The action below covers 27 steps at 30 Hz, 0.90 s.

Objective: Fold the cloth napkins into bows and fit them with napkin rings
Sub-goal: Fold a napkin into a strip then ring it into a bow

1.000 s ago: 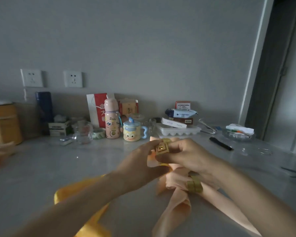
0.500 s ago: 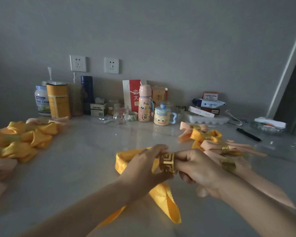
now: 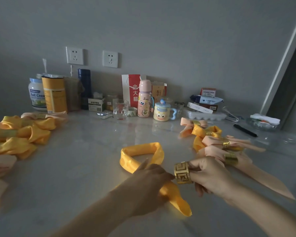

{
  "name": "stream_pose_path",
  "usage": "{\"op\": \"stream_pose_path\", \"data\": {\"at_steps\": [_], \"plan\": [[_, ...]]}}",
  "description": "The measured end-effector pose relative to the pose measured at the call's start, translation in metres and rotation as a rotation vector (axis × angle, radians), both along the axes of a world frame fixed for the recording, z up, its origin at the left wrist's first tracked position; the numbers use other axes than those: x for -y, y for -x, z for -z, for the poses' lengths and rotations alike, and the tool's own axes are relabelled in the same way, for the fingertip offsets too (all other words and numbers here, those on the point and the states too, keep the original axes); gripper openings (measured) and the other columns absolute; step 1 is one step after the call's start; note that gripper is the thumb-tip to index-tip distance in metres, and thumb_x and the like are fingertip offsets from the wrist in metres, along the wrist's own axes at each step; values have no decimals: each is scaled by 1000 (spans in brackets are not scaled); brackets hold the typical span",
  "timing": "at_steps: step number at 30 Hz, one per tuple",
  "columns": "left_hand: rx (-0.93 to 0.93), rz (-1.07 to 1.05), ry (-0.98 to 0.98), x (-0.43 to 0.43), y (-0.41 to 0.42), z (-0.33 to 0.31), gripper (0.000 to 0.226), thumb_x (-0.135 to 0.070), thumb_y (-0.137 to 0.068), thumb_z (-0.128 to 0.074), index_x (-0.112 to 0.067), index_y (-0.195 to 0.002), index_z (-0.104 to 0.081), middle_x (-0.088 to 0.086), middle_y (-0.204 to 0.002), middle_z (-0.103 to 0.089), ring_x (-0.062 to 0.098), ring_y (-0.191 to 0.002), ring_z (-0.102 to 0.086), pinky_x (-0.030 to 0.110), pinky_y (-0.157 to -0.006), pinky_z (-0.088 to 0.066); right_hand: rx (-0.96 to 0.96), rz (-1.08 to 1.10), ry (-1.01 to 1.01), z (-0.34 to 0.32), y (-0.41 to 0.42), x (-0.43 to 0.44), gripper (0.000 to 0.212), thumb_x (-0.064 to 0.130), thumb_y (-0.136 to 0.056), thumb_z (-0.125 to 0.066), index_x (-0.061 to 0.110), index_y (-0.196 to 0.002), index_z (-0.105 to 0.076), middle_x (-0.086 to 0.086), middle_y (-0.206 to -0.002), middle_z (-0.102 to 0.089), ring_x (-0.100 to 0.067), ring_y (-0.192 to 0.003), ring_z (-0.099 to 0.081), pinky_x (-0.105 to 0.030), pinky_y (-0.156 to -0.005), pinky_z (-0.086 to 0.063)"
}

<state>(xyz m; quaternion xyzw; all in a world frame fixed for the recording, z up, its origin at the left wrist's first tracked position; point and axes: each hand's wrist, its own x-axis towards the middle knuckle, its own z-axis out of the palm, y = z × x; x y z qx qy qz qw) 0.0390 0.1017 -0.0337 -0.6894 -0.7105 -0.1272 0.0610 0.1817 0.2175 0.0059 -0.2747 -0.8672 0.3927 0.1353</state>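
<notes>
A yellow napkin [image 3: 140,152] lies looped on the pale tabletop [image 3: 79,168], its tail running toward me. My left hand [image 3: 148,182] grips the napkin where loop and tail meet. My right hand [image 3: 210,175] pinches a gold cut-out napkin ring [image 3: 181,172] just right of my left hand, apart from the cloth as far as I can tell. To the right lie finished bows in peach and yellow [image 3: 214,139], each with a gold ring. Folded yellow and peach napkins [image 3: 19,134] are piled at the left.
Along the back wall stand cans [image 3: 54,94], a dark flask [image 3: 84,88], a glass [image 3: 120,109], a pink bottle [image 3: 144,100], a cartoon mug [image 3: 161,112], an egg tray [image 3: 205,115] and boxes. A black pen [image 3: 244,130] lies at the right.
The view has swung left and down. The ring, held up between both hands before, is now in my right hand alone, and my left hand has dropped onto the yellow napkin.
</notes>
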Motion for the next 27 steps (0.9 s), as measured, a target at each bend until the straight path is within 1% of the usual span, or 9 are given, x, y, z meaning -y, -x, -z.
{"op": "stream_pose_path", "data": {"at_steps": [3, 6, 9, 12, 19, 21, 23, 25, 27], "plan": [[3, -27, -27, -12, 0, 6, 40, -44, -91, -38, -28, -125, -53, -6, -121, -56, 13, -118, -44, 25, -104, -20, 67, -49, 6, -2, -4, -1, 20, 8, -92, -54, 17, -83, -69, 19, -39, -54, -3, -29, -46, -10, -34, -25], [61, -54, -93, -13, 4, 14, 35, -37, -88, -35, -25, -112, -58, -8, -113, -57, 11, -109, -46, 24, -97, -24, 121, -27, 14, 9, -7, 0, 24, 4, -89, -54, 14, -78, -72, 12, -58, -66, -9, -40, -58, -12, -34, -34], [191, -49, -209, -12, 3, 21, 38, -35, -80, -30, -25, -102, -59, -12, -103, -55, 7, -102, -44, 20, -92, -24, 106, -45, 31, 27, -8, -6, 23, 4, -87, -56, 13, -74, -73, 1, -73, -72, -32, -60, -67, -33, -43, -52], [276, -36, -245, -13, 3, 26, 37, -36, -78, -30, -28, -98, -60, -14, -98, -54, 3, -98, -42, 17, -91, -23, 84, -59, -43, 37, -3, -6, 22, 4, -85, -54, 14, -79, -73, -5, -72, -71, -32, -64, -69, -49, -54, -55], [397, -46, -241, -11, 5, 30, 36, -31, -75, -34, -26, -96, -62, -16, -92, -53, 4, -96, -43, 20, -93, -26, 23, -5, -158, 47, 9, -4, 23, -6, -78, -55, 9, -71, -72, -11, -64, -68, -20, -49, -65, -38, -46, -52], [369, -42, -225, -12, 4, 29, 47, -37, -73, -32, -28, -114, -54, -17, -106, -52, 3, -106, -41, 21, -100, -23, -49, 44, -133, 50, 7, -4, 25, -5, -78, -59, 13, -71, -73, -10, -63, -68, -17, -49, -64, -31, -43, -49], [355, -17, -209, -9, 2, 28, 66, -39, -69, -37, -29, -135, -35, -16, -126, -46, 1, -121, -33, 20, -110, -12, -99, 61, -117, 51, 7, -3, 25, -1, -78, -62, 19, -70, -74, -5, -58, -66, -7, -47, -56, -24, -43, -41], [324, 26, -191, -8, 0, 27, 72, -45, -71, -38, -29, -141, -29, -16, -136, -41, -1, -131, -26, 23, -115, 1, -109, 60, -107, 49, 7, -1, 26, 0, -79, -62, 20, -66, -73, 2, -53, -61, 1, -43, -47, -21, -43, -35], [277, 50, -198, -9, -1, 27, 71, -58, -74, -35, -31, -140, -35, -16, -137, -43, -2, -132, -26, 25, -115, 5, -105, 50, -87, 45, 6, 2, 36, -2, -79, -58, 24, -58, -70, 4, -49, -56, -1, -40, -46, -21, -40, -35]]}}
